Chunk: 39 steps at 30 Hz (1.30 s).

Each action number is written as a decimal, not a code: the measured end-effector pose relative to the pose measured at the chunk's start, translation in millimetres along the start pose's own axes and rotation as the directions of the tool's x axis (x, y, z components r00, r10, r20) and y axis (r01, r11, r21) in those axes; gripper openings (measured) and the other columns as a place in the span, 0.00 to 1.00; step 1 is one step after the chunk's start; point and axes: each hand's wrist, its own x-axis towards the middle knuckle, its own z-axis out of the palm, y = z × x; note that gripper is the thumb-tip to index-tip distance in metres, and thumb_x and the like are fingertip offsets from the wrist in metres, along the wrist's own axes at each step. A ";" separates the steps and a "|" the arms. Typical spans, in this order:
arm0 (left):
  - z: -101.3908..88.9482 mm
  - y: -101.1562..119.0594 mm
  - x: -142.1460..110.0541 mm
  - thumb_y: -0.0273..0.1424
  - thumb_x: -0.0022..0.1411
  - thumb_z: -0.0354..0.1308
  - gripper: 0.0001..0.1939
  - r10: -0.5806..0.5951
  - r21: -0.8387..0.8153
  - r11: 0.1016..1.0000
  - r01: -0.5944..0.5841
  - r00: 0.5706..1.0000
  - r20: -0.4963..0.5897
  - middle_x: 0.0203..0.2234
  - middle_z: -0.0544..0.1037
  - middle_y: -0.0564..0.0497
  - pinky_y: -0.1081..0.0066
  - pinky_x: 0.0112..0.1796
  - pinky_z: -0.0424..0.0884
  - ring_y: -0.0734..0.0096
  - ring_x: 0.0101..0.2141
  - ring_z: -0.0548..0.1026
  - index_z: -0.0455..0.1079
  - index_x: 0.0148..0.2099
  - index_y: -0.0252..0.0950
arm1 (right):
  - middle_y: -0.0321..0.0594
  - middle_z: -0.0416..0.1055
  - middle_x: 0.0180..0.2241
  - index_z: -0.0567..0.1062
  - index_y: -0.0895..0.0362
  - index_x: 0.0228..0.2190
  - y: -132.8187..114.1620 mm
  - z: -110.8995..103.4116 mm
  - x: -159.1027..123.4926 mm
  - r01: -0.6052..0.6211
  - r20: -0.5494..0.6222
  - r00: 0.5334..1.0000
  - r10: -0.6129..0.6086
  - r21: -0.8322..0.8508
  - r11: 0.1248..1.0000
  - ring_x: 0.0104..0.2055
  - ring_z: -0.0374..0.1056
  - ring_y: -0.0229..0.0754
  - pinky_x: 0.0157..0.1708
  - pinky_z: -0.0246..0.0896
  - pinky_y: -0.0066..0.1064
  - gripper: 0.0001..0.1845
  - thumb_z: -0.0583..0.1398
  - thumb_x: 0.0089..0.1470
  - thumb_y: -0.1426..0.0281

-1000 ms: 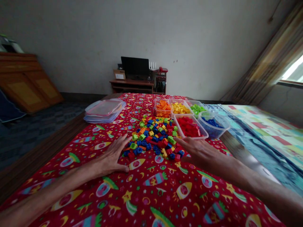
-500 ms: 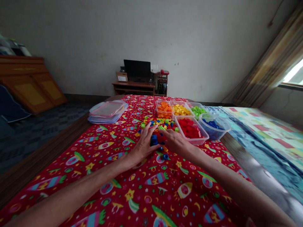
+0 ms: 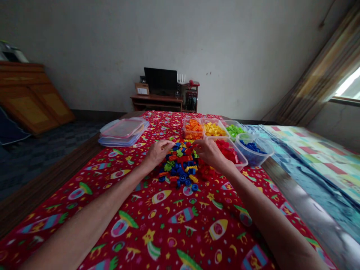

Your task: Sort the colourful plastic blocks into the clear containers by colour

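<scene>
Plain grey walls rise behind our wooden desk (image 3: 298, 183), and a black flat monitor (image 3: 161, 80) stands well beyond it at twelve o'clock. Over the desk we have a red cloth printed with rockets and stars (image 3: 180, 232), and on it a loose pile of small multicoloured plastic bricks (image 3: 180, 168) in blue, red, yellow, orange and green. Our left hand (image 3: 159, 152) is at the pile's ten o'clock edge, fingertips drawn together; we cannot tell whether its grip has a brick in it. Our right hand (image 3: 209, 152) is at one to two o'clock, fingers bent down over the bricks, its grip partly hidden, so we cannot tell what it holds. Counting from the pile, we see a clear box of orange bricks (image 3: 193, 129) near twelve o'clock, a clear box of yellow bricks (image 3: 214, 129) at one, a clear box of green bricks (image 3: 234, 130) just right of that, a clear box of red bricks (image 3: 229, 152) at two, partly behind our right hand, and a round clear tub of blue bricks (image 3: 254, 150) beyond it. Stacked translucent lids (image 3: 123, 131) lie at ten.
</scene>
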 end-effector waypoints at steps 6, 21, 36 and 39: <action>-8.2 4.5 -1.7 0.48 0.56 0.56 0.22 0.076 0.038 0.995 -0.087 0.967 0.243 0.43 0.79 0.46 0.63 0.49 0.68 0.58 0.45 0.75 0.76 0.43 0.38 | 0.47 0.74 0.35 0.75 0.58 0.44 -0.9 5.8 -6.7 0.084 0.121 0.990 -0.072 -0.095 0.992 0.35 0.67 0.42 0.33 0.56 0.29 0.16 0.54 0.55 0.75; -41.3 6.6 3.0 0.39 0.52 0.56 0.17 0.013 0.060 0.997 -0.037 0.932 0.362 0.31 0.77 0.51 0.71 0.32 0.70 0.68 0.30 0.74 0.71 0.43 0.37 | 0.37 0.71 0.26 0.78 0.60 0.40 -3.6 19.2 -0.2 -0.028 -0.114 0.991 0.071 0.347 0.938 0.27 0.63 0.36 0.31 0.56 0.27 0.20 0.52 0.48 0.76; -18.7 30.8 -18.6 0.30 0.52 0.55 0.06 -0.041 0.339 0.933 -0.121 0.901 0.433 0.27 0.77 0.48 0.69 0.36 0.70 0.60 0.32 0.76 0.73 0.32 0.40 | 0.47 0.72 0.39 0.72 0.60 0.48 -9.6 27.1 -18.9 0.111 0.090 0.988 -0.124 0.141 0.984 0.43 0.66 0.44 0.43 0.61 0.34 0.20 0.59 0.51 0.76; -24.9 33.4 -17.2 0.33 0.54 0.54 0.07 -0.063 0.329 0.939 -0.099 0.892 0.448 0.27 0.78 0.49 0.68 0.33 0.69 0.60 0.31 0.75 0.73 0.34 0.40 | 0.50 0.70 0.42 0.70 0.61 0.49 -11.1 27.2 -26.4 0.195 0.091 0.975 -0.202 0.087 0.977 0.46 0.64 0.44 0.47 0.60 0.35 0.22 0.55 0.52 0.81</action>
